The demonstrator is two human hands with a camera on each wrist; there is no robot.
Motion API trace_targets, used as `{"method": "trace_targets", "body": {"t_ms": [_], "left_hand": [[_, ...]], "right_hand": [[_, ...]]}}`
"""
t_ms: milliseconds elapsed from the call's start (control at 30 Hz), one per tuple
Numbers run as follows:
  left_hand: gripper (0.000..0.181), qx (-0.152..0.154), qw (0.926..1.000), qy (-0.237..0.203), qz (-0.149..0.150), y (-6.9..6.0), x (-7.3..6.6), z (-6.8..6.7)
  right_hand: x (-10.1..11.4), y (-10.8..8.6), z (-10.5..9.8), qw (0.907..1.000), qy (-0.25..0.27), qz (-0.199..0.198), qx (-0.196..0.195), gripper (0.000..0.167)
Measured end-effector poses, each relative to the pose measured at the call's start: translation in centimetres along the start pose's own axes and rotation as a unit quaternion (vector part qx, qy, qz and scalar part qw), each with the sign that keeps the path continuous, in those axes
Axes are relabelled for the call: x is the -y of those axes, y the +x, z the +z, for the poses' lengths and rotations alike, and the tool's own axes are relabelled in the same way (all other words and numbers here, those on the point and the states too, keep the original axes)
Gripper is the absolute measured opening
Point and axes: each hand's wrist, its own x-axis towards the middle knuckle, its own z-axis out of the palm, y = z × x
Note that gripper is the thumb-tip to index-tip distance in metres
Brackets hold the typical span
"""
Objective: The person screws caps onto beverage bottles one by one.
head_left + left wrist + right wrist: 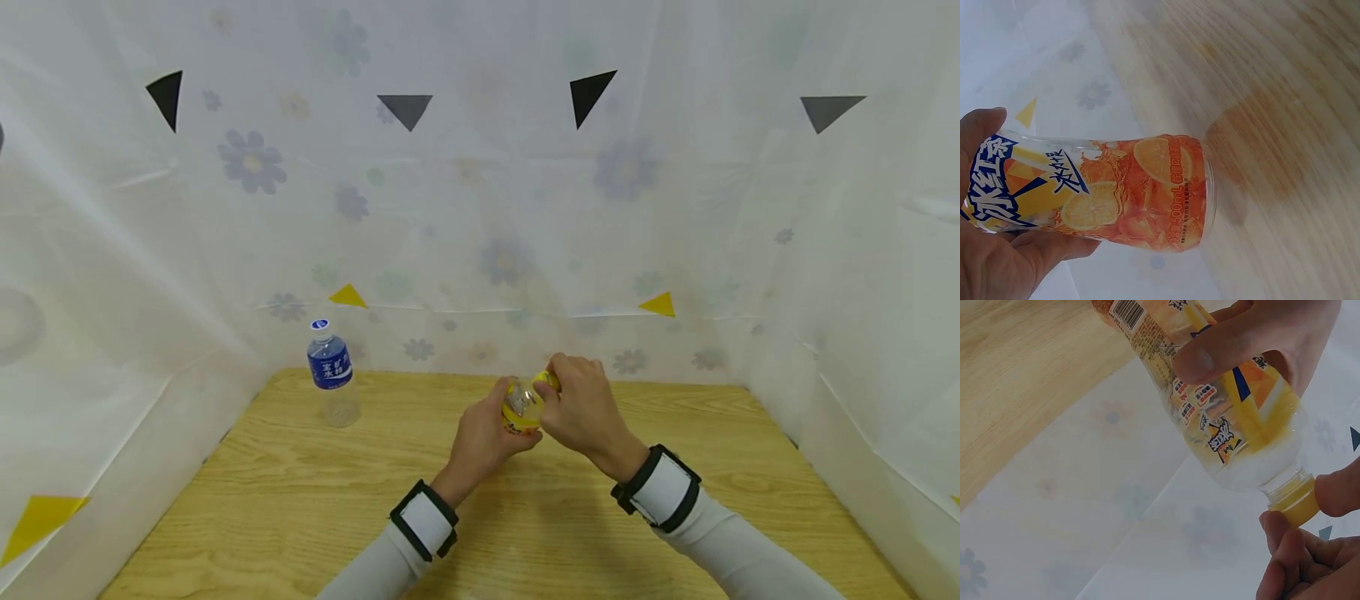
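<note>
An iced tea bottle with a yellow and orange lemon label is held off the table, tilted in the head view. My left hand grips it round the body. At its neck, my right hand pinches the yellow cap between thumb and fingers; in the right wrist view the cap sits on the neck. The bottle looks clear inside, with no liquid visible above the label. Parts of the label are hidden behind the left fingers.
A water bottle with a blue label and white cap stands upright at the back left of the wooden table. White flowered sheeting with black, grey and yellow triangles encloses the back and sides.
</note>
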Motion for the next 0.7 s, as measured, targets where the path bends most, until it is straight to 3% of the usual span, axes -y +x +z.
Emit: {"method": "trace_targets", "body": {"t_ms": [367, 700], "left_hand": [[0.074, 0.006, 1.0, -0.006, -0.005, 0.0, 0.05, 0.06], [0.07, 0.017, 0.9998, -0.007, -0.013, 0.03, 0.0, 0.16]], "right_hand": [[-0.27, -0.06, 0.13, 0.9996, -0.009, -0.022, -0.016, 0.034], [-0.93, -0.1, 0.62, 0.9952, -0.038, -0.061, -0.066, 0.037]]}}
